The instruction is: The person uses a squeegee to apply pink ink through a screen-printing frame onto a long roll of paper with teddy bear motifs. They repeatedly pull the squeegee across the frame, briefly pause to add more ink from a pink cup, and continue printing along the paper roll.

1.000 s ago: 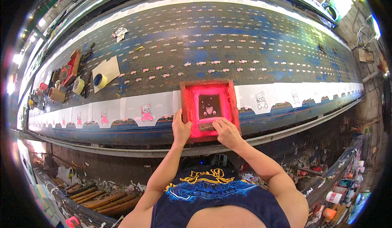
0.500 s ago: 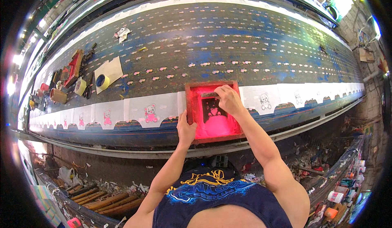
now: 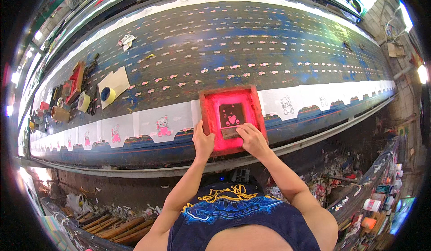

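A wooden screen-printing frame [image 3: 206,108] with bright pink ink inside lies on the white pieces along the table's near edge. Its mesh shows a dark panel [image 3: 229,109] with a teddy-bear design. My left hand [image 3: 203,141] grips the frame's left side, thumb toward the inside. Closed on the right end of a squeegee [image 3: 230,133], my right hand [image 3: 254,140] keeps it at the lower edge of the dark panel. Left of the frame, a white piece [image 3: 148,121] carries a bear with pink filled in; to the right, one bear [image 3: 286,105] shows only dark outlines.
The long dark table [image 3: 188,49] bears rows of small prints. At its left lie tape rolls [image 3: 107,94], a cardboard sheet [image 3: 121,78], a red-stained frame [image 3: 77,78] and a crumpled cloth [image 3: 127,41]. A metal rail [image 3: 134,172] borders the near side; paint containers [image 3: 371,205] stand lower right.
My right hand has drawn the squeegee from the far end of the frame toward me, uncovering the dark panel. My left hand stays on the frame's left side.
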Available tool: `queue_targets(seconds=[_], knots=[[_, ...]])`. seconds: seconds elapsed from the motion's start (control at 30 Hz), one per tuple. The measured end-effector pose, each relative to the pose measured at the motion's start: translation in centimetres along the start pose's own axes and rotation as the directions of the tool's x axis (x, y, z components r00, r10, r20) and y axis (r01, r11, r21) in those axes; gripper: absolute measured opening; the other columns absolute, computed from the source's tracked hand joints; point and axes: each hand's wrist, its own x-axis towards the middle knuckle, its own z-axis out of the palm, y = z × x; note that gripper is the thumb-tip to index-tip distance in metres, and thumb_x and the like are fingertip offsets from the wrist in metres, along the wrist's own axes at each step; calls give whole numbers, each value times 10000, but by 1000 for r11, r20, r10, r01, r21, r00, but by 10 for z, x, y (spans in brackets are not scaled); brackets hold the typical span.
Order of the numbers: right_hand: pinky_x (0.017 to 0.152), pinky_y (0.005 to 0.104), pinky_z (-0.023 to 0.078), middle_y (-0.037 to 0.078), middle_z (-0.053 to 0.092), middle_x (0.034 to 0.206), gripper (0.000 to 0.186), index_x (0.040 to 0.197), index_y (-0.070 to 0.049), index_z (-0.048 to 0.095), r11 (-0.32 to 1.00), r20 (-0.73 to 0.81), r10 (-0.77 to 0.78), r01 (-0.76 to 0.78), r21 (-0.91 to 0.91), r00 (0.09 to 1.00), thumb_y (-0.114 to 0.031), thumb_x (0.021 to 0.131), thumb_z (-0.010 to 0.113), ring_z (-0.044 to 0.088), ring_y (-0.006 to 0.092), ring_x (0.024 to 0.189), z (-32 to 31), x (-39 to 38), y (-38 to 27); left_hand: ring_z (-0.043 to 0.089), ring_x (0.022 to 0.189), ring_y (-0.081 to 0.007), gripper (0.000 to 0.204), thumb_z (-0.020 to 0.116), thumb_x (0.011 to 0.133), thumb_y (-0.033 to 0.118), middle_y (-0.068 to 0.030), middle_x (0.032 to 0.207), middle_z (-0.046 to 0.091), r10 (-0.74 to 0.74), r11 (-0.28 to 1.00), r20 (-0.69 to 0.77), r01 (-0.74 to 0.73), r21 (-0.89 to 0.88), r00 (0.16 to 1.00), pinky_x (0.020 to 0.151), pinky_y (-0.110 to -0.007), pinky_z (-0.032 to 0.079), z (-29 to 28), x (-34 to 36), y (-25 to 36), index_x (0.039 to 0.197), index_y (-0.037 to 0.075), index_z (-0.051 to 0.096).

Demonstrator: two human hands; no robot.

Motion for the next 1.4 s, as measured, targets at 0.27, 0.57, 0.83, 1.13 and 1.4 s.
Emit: queue_targets(seconds=[0.27,0.57,0.83,1.13,1.4], knots=[[990,451,510,192,654,1121,344,1083,47,669,979,111,91,-109,171,990,-11,748,725,621,380,1093,-22,-29,-27,586,1274,-430,669,744,758,-13,-268,1349,605,-25,999,14,25,-46,1000,1097,-444,470,-2,2,0,1390,-94,544],[899,464,520,222,677,1061,365,1173,54,684,712,-177,698,-648,270,693,-253,976,706,652,402,1000,-10,-70,50,622,1247,-365,630,701,742,-69,-240,1304,651,-23,997,-70,18,-74,997,1095,-409,469,5,2,6,1362,-73,587],[839,398,534,185,682,1026,351,1136,64,701,752,-219,649,-570,330,729,-246,974,718,681,330,928,-73,-90,88,611,1249,-330,647,639,723,-125,-222,1301,643,44,962,-108,-71,-262,993,1100,-391,453,67,-11,67,1367,-86,581],[861,444,530,187,668,1042,373,1139,29,709,709,-137,690,-626,326,710,-286,943,740,663,365,957,-155,-148,201,571,1306,-372,648,639,738,-81,-253,1349,612,6,975,-68,-20,-221,998,1125,-397,442,199,-37,130,1380,-109,560],[845,429,534,185,667,1034,421,1144,41,704,704,-89,684,-623,342,724,-319,932,754,664,353,936,-162,-172,228,591,1279,-375,649,651,742,-73,-269,1328,623,-27,991,-78,16,-131,997,1126,-405,440,222,-48,143,1379,-139,547]])
